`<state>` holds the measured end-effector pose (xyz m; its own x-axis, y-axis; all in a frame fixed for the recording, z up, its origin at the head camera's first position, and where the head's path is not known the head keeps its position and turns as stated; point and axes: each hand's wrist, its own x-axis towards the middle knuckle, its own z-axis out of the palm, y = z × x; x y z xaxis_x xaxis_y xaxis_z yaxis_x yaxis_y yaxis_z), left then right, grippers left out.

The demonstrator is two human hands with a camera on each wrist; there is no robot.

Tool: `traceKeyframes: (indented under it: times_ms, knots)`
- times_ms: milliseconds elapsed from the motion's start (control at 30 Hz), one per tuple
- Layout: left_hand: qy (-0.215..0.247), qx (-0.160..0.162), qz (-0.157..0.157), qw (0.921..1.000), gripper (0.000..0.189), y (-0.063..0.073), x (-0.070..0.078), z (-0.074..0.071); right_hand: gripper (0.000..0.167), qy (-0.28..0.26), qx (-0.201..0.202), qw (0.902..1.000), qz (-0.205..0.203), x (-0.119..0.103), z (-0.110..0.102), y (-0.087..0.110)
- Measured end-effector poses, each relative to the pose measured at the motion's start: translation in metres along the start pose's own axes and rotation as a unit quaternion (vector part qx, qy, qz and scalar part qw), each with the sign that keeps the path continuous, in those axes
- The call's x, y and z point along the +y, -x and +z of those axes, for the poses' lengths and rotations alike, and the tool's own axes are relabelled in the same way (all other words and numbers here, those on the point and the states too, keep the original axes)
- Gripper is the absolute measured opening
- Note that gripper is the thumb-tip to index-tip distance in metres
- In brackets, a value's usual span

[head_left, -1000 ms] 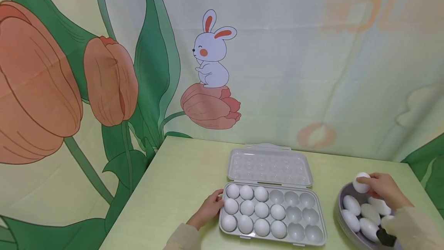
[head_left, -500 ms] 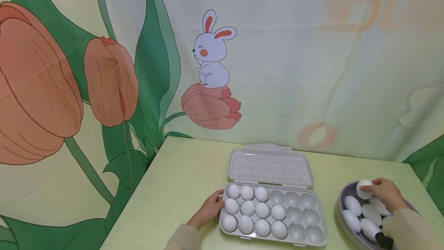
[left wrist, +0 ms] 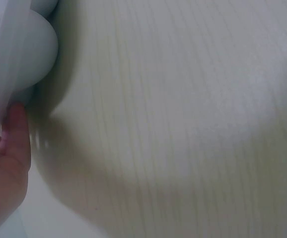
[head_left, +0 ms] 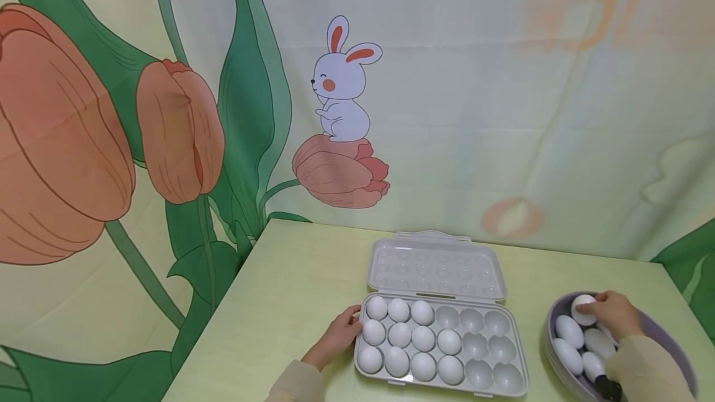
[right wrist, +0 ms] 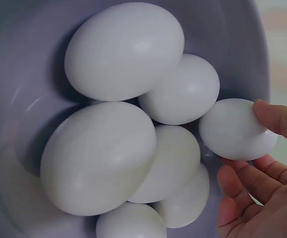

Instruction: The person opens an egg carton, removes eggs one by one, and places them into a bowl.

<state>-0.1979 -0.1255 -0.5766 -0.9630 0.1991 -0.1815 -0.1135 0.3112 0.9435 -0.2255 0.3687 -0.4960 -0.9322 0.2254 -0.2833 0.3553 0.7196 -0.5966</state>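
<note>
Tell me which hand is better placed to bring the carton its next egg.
Likely the right hand: it holds an egg in the bowl, near the empty cups. The left hand holds the carton at its filled end.

Pale yellow-green table (head_left: 296,278), streaky wood-grain top in left wrist view. Directly on it: gray egg box (head_left: 475,347) near the middle, lid (head_left: 436,265) folded open toward the back edge; gray-purple bowl (head_left: 558,370) at the right, near the box, not touching.
</note>
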Motion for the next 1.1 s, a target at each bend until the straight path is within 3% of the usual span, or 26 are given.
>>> traceKeyframes:
  times_ms: [167,667,1100]
  knots:
    - [-0.005,-0.001,0.001,1.0,0.043,-0.001,-0.001,0.0,0.046,0.023,0.012,0.9996,-0.014,0.004,0.003,-0.002]
    - [0.003,0.002,0.005,1.0,0.043,0.0,-0.001,0.0,0.049,0.034,0.013,0.9993,0.002,0.012,0.014,-0.007]
    - [-0.008,0.003,-0.003,1.0,0.043,0.001,0.002,0.0,0.05,0.06,-0.01,0.9981,0.004,0.009,0.016,-0.009]
